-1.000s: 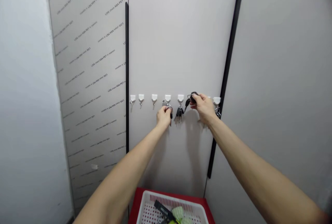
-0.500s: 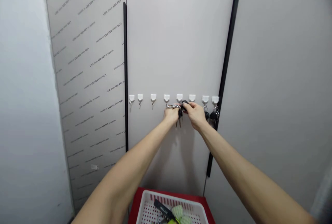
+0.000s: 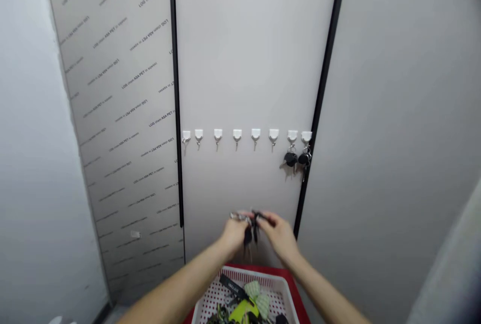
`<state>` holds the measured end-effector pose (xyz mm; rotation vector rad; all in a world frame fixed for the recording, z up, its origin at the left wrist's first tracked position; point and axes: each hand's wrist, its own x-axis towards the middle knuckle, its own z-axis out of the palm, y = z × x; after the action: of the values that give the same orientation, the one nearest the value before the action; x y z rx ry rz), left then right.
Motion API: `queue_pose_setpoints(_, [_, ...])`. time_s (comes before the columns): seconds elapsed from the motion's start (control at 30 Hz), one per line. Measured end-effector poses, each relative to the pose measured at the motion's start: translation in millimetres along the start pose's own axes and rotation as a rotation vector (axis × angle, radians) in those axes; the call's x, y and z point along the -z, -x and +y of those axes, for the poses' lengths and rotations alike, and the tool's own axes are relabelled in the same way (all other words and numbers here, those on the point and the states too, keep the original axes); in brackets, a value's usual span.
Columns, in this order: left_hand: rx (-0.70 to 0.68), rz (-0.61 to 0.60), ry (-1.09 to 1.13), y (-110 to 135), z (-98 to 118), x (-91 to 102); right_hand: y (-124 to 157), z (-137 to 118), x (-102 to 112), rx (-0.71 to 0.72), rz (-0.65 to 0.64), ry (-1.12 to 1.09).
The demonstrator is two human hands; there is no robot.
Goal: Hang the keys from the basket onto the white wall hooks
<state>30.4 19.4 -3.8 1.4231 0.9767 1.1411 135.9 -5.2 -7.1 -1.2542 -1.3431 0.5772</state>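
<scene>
Both hands are low in front of the grey cabinet door, close together above a white basket (image 3: 285, 290). My left hand (image 3: 233, 234) and my right hand (image 3: 279, 236) are closed on bunches of dark keys (image 3: 251, 228) that hang between them. A row of several white hooks (image 3: 236, 135) runs across the door; the left ones are bare. Two black key bunches (image 3: 296, 157) hang from the two rightmost hooks.
The basket stands on a red surface (image 3: 302, 309) and holds more keys, a black tag, a yellow-green item (image 3: 241, 310) and pale green pieces. A film-covered panel (image 3: 120, 113) with printed text is on the left. Black door handles (image 3: 321, 93) run vertically.
Both hands have taken key bunches off the middle hooks and dropped down toward the basket. The middle hooks are now bare. The view has tilted down a little.
</scene>
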Motion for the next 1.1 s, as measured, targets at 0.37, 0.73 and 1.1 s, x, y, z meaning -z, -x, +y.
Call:
queue_pose_setpoints(0.37, [0.067,-0.346,-0.615,45.6,-81.1,1.1,78.3,84.1,-1.4,-0.126,-0.177,0.206])
queue_pose_setpoints(0.73, [-0.038,-0.663,-1.033,14.9,-3.4,-32.6,32.6,54.8,59.1,0.03,-0.103,0.373])
queue_pose_setpoints(1.1, [-0.215,0.129,-0.43,-92.6,92.6,-112.0,-106.4,-42.1,100.2,0.046,0.585,0.542])
